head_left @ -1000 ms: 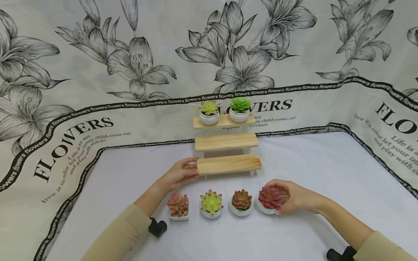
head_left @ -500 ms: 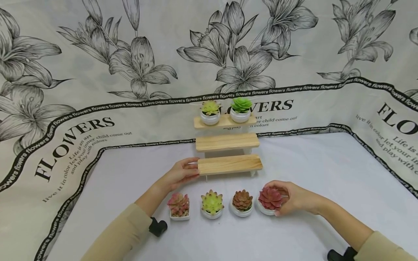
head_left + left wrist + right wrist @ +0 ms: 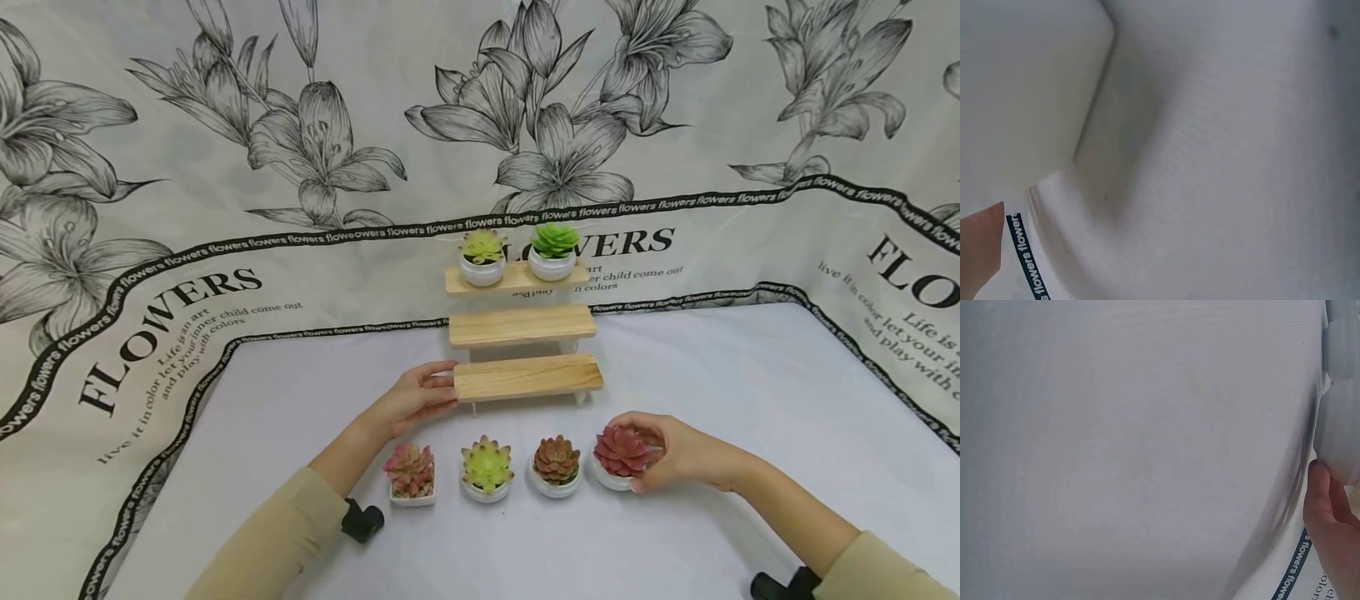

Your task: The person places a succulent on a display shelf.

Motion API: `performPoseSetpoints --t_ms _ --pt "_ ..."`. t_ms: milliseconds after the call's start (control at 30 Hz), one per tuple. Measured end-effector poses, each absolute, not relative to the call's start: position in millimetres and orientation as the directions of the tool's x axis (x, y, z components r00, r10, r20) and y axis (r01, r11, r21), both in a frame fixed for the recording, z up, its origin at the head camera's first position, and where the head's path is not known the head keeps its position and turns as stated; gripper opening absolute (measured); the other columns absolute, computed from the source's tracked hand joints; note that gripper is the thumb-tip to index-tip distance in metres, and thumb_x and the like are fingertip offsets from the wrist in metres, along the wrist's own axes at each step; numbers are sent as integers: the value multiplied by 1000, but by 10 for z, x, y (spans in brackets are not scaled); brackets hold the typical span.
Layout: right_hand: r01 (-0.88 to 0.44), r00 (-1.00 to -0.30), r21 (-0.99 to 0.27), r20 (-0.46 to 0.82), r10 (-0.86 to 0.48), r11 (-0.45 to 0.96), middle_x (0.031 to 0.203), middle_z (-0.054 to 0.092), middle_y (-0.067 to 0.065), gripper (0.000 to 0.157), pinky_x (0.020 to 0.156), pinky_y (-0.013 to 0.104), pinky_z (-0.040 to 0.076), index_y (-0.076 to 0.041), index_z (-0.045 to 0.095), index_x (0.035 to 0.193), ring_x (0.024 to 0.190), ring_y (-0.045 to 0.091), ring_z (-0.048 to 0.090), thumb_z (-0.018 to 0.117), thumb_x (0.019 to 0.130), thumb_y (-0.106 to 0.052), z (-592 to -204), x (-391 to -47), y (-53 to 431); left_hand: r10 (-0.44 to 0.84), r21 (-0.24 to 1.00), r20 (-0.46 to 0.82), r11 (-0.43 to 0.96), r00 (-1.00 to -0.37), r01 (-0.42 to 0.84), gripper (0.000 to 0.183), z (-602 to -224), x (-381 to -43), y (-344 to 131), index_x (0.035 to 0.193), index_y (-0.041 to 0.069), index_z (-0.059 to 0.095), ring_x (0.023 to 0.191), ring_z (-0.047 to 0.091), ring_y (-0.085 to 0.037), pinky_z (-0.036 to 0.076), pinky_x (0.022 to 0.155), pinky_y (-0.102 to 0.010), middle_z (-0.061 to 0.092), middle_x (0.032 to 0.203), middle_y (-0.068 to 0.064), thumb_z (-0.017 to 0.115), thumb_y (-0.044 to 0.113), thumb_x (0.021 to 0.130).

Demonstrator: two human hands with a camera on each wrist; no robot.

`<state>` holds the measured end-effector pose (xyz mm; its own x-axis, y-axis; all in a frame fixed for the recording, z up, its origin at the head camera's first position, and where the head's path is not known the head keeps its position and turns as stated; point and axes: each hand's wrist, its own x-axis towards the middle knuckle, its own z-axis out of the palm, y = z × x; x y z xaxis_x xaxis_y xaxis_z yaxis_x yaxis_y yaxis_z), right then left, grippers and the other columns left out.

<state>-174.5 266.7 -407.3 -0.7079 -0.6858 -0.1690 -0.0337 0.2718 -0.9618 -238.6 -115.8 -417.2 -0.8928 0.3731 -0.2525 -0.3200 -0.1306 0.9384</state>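
In the head view, my right hand (image 3: 675, 454) grips the white round pot of a dark red succulent (image 3: 624, 450), the rightmost of the front row. The right wrist view shows the fingertips (image 3: 1317, 472) against the white pot (image 3: 1338, 434). My left hand (image 3: 416, 398) holds the left end of a three-tier wooden display stand (image 3: 528, 377) at its lowest shelf. Only a bit of that hand (image 3: 980, 250) shows in the left wrist view. To the left of the red succulent stand a brown succulent (image 3: 556, 461), a yellow-green one (image 3: 487, 467) and a pink one (image 3: 410, 472) in a square pot.
On the top shelf (image 3: 517, 279) stand a pale yellow-green succulent (image 3: 482, 248) and a bright green succulent (image 3: 554, 242). The middle shelf (image 3: 522, 326) is bare wood. A white cloth (image 3: 525, 550) covers the table, and a flower-printed curtain (image 3: 360, 283) hangs behind.
The red succulent in my right hand has shifted very slightly upward in the head view. My left hand stays at the stand's lowest shelf.
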Motion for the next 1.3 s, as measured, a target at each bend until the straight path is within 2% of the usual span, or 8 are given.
performPoseSetpoints --t_ms 433,833,1300 --pt "-31 -738 -956 -174 -652 291 120 56 11 62 83 31 53 2 44 127 106 13 56 75 72 1 -4019 -1756 2695 373 936 -259 -131 -891 -327 56 -4191 -2410 -1160 141 -3 33 90 60 -15 53 82 -25 52 117 -16 52 -11 88" --pt "-7 -754 -961 -177 -632 278 121 56 10 66 80 32 54 6 40 130 107 11 56 73 73 1 -3878 -1785 2704 367 933 -271 -128 -890 -336 57 -4188 -2417 -1159 141 -3 33 87 60 -14 54 81 -24 52 115 -14 52 -12 88" --pt "-28 -807 -942 -176 -563 335 122 53 12 70 85 25 50 6 40 132 106 8 53 76 73 -3 -3761 -1808 2668 358 936 -271 -117 -893 -331 56 -4161 -2385 -1156 141 -3 33 87 60 -13 54 81 -25 52 115 -15 52 -12 89"
